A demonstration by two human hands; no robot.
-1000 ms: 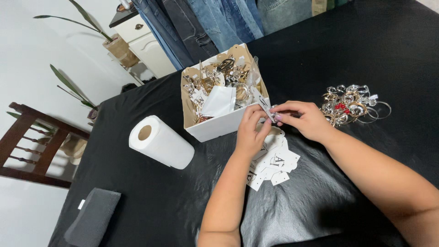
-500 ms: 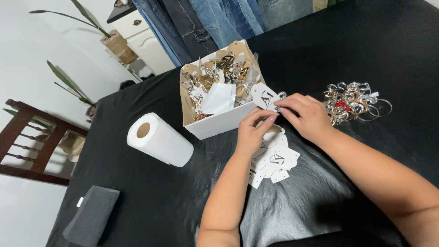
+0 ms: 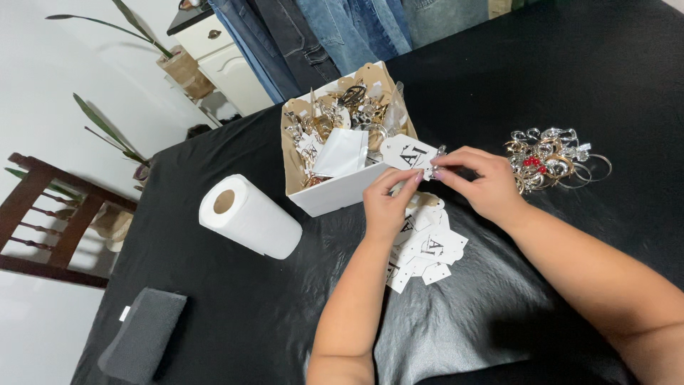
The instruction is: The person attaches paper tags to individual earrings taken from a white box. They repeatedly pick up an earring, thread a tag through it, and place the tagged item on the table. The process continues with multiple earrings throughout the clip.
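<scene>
My left hand [image 3: 388, 203] pinches the lower edge of a white card tag [image 3: 406, 152] and holds it up over the table. At the tag's right end my right hand [image 3: 481, 180] pinches a small silver piece [image 3: 436, 162] against the card. Under both hands lies a loose pile of white card tags [image 3: 427, 249] on the black cloth. Just behind the held tag stands a white open box [image 3: 335, 196] filled with carded earrings and metal jewellery. To the right of my right hand sits a heap of loose gold and silver earrings [image 3: 552, 157] with a red piece in it.
A paper towel roll [image 3: 249, 217] lies on its side left of the box. A dark grey pouch [image 3: 142, 342] rests near the table's front left corner. A wooden chair [image 3: 50, 221], potted plants and hanging jeans [image 3: 335, 28] stand beyond the table's edge.
The white tag has come up from the pile and now stands raised between both hands, near the box. The view has shifted slightly.
</scene>
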